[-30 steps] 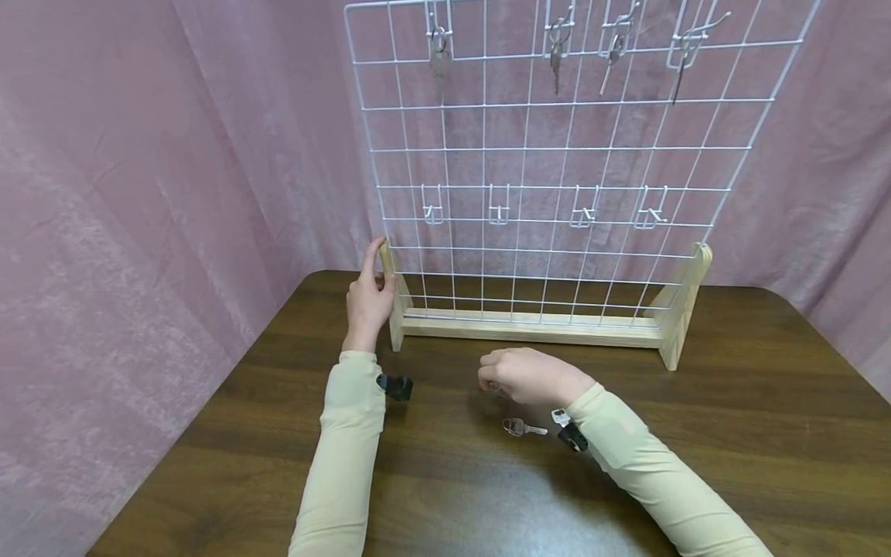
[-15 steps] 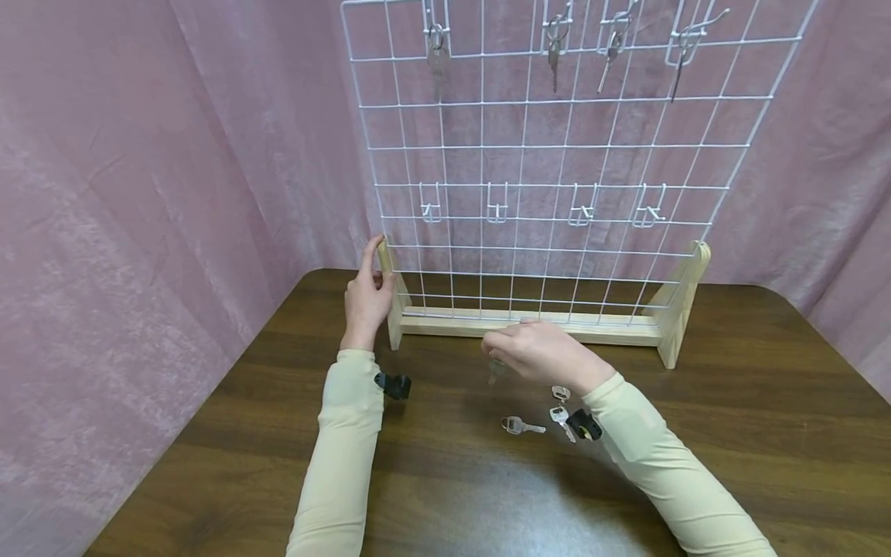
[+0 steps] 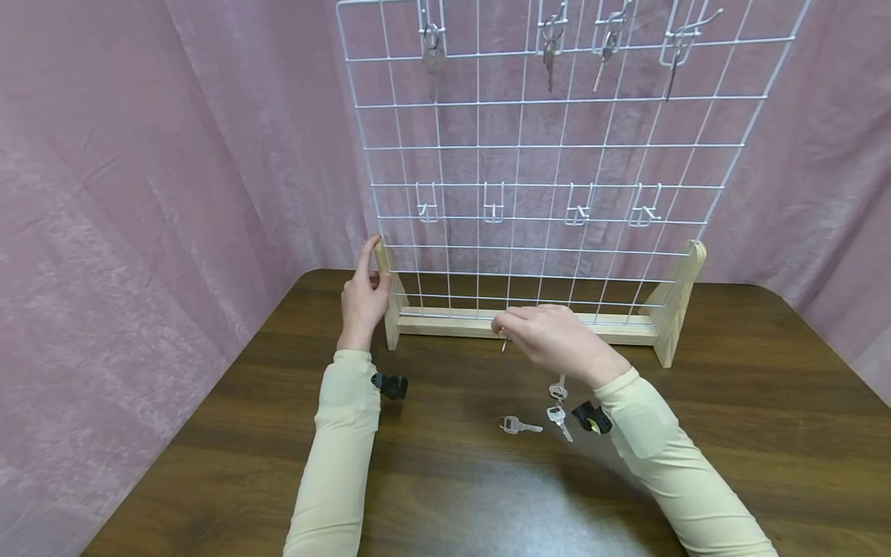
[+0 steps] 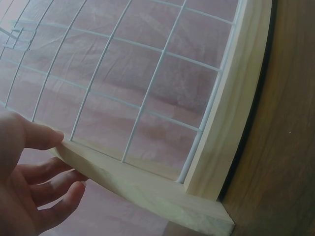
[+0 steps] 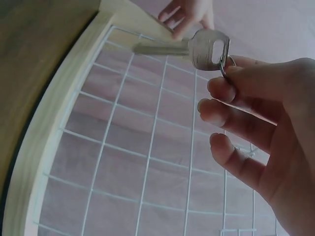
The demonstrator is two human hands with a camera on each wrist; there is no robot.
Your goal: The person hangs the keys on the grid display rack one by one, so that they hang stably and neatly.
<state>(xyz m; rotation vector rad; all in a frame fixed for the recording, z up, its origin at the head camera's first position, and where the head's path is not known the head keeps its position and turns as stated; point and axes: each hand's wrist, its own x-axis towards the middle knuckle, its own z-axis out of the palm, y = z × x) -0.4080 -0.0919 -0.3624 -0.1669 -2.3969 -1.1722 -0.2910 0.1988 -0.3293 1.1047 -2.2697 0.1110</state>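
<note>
My right hand (image 3: 553, 340) pinches a small metal ring (image 5: 223, 71) between thumb and index finger, and a silver key (image 5: 202, 49) hangs from it. In the head view this hand is raised over the table before the rack's base, with the key mostly hidden beneath the fingers. At the rack's left side, my left hand (image 3: 363, 308) grips the top of the pale wooden side support (image 4: 133, 189), fingertips on both sides of it. The white wire grid (image 3: 518, 145) stands upright in the wooden base, with several bare hooks (image 3: 493, 210) along its middle row.
Several keys (image 3: 549, 54) hang on hooks along the grid's upper part. On the brown table (image 3: 445, 472), one key (image 3: 520, 425) lies in front of my right hand, and two more keys (image 3: 559, 414) lie near its wrist. Pink curtains (image 3: 174, 193) surround the table.
My right hand has risen from the tabletop toward the rack with the ringed key, uncovering two keys near its wrist. My left hand keeps its grip on the wooden support.
</note>
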